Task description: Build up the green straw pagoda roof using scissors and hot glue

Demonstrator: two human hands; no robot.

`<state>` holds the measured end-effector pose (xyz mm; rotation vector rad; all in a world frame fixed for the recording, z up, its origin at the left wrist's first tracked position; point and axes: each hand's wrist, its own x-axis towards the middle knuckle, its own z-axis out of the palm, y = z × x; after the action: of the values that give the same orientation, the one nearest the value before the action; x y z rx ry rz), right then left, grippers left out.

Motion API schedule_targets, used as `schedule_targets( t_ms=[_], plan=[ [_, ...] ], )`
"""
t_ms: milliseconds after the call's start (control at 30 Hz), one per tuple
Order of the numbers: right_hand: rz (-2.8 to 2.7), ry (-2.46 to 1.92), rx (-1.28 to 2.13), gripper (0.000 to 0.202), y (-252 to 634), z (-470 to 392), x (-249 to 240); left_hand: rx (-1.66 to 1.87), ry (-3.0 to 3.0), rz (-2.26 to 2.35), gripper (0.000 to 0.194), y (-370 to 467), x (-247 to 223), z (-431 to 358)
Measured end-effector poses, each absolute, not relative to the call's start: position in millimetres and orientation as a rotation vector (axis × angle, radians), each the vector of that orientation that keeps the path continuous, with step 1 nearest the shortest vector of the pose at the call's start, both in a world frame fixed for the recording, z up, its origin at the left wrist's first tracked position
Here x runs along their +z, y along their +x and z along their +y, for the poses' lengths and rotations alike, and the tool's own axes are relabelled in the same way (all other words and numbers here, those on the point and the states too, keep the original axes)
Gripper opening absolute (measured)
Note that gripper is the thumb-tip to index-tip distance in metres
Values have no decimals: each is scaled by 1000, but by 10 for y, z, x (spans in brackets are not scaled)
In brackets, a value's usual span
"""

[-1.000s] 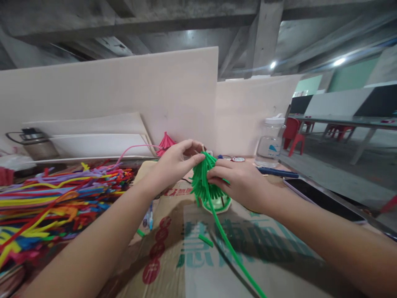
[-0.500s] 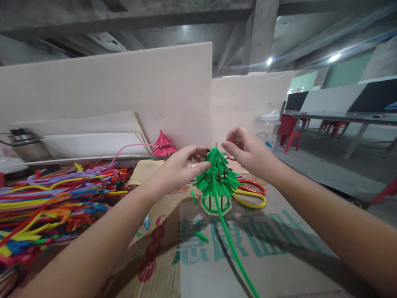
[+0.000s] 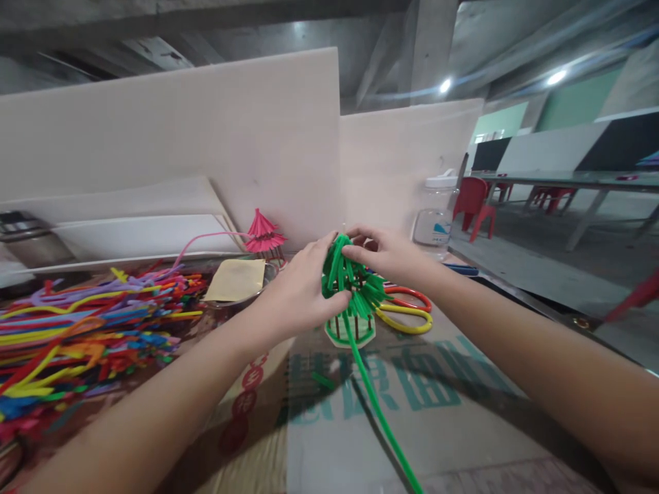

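A small green pavilion model (image 3: 366,296) with tiered pipe-cleaner roofs and brown posts stands upright on an octagonal base. My left hand (image 3: 314,285) is closed round its left side, thumb across the front of the roof. My right hand (image 3: 384,250) grips the upper roof from the right, thumb pressed near the top; its other fingers are partly hidden behind. From the model a long green pipe cleaner (image 3: 378,401) runs down toward me. A short green piece (image 3: 322,380) lies on the printed cardboard (image 3: 329,439) in front.
Orange-and-yellow-handled scissors (image 3: 406,321) lie right of the model. A heap of coloured pipe cleaners (image 3: 103,322) covers the left. Behind are a pink pavilion model (image 3: 263,233), a yellowish sheet on a bowl (image 3: 235,280) and a clear bottle (image 3: 434,216). A pale panel (image 3: 206,137) stands behind.
Both hands have come in onto the green model: the left now wraps its side, the right has moved down and left onto the roof top. The view has shifted slightly.
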<state>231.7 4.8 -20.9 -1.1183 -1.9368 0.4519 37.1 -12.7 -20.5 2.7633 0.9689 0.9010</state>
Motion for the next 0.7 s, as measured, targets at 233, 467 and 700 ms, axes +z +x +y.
schedule_targets(
  t_ms=[233, 467, 700],
  plan=[
    [-1903, -1171, 463, 31, 2347, 69, -218, 848, 2635, 918, 77, 311, -178, -34],
    [-1907, -1181, 376, 31, 2328, 56, -223, 859, 2755, 1277, 77, 304, -182, -190],
    [-1898, -1189, 321, 34, 2340, 63, -229, 772, 2491, 1172, 84, 323, -238, -132]
  ],
)
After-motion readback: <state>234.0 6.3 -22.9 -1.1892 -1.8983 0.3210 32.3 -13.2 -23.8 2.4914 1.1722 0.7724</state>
